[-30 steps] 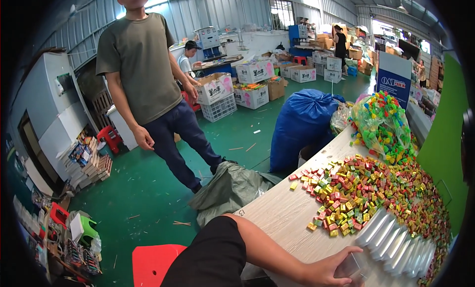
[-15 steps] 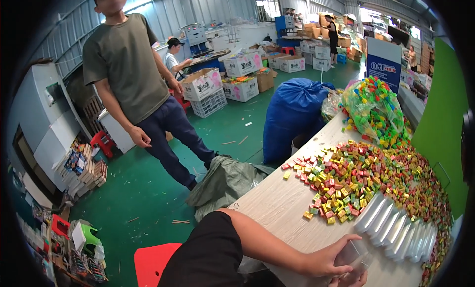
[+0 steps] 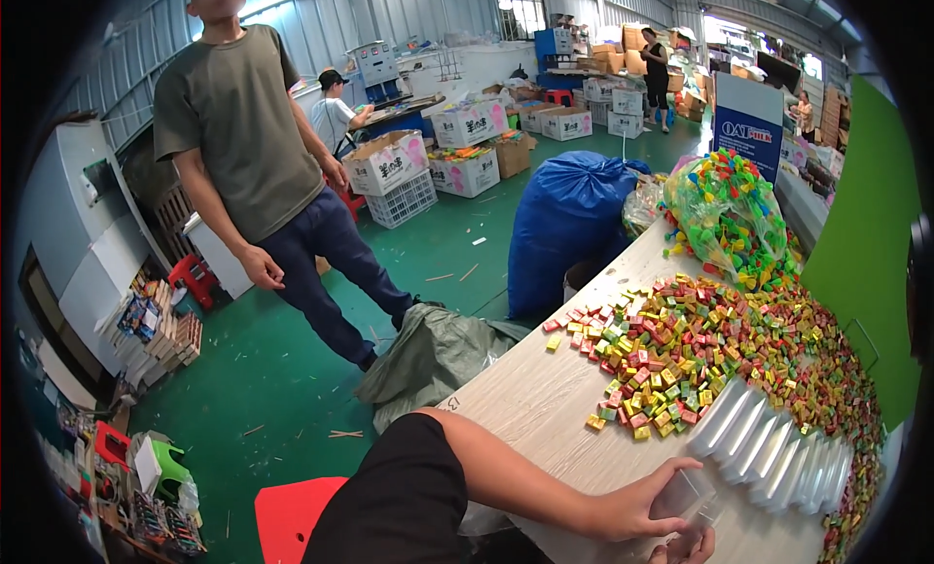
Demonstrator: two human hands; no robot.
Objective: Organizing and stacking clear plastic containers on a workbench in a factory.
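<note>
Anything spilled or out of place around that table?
Yes: thin sticks and a white scrap lie loose on the green floor, looking dropped. A grey-green sack slumps crumpled beside the table, near the standing person, possibly a trip hazard. Whether the clear container in the left hand is damaged, I can't tell.

Lit bright overall. Near blown out at window [image 3: 520, 10] around 12 o'clock and opening [image 3: 722, 27] between 1 and 2. Glinting off clear trays [image 3: 754, 447] near 4. Bent hard toward rim, vignetted black; soft far off.
</note>
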